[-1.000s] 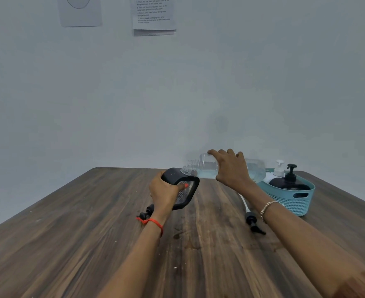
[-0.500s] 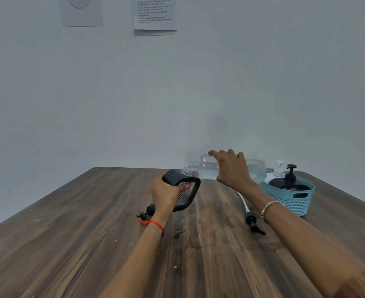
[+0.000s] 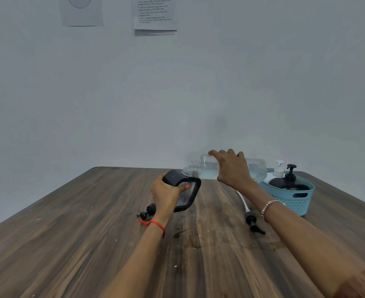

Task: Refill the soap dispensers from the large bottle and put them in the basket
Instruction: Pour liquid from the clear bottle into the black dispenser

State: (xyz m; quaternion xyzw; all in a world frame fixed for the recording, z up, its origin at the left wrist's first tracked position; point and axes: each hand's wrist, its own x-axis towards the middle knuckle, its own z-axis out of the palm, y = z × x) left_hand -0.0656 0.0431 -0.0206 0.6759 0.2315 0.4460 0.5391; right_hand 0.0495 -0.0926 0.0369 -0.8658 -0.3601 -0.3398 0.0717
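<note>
Dispenser (image 3: 183, 190), tilted with its open neck up, is clamped in the curled fingers of the left hand (image 3: 164, 195) at the middle of the table (image 3: 70, 233). The right hand (image 3: 233, 168) wraps over the large bottle (image 3: 207, 166), held level with its mouth just beside that neck. One pump (image 3: 148, 211) lies beside the left wrist and a second pump (image 3: 251, 220) lies between the right forearm and the basket (image 3: 295, 201), which stands near the right edge holding two more dispensers (image 3: 289, 183); wide open wood lies on the left and toward the near edge.
</note>
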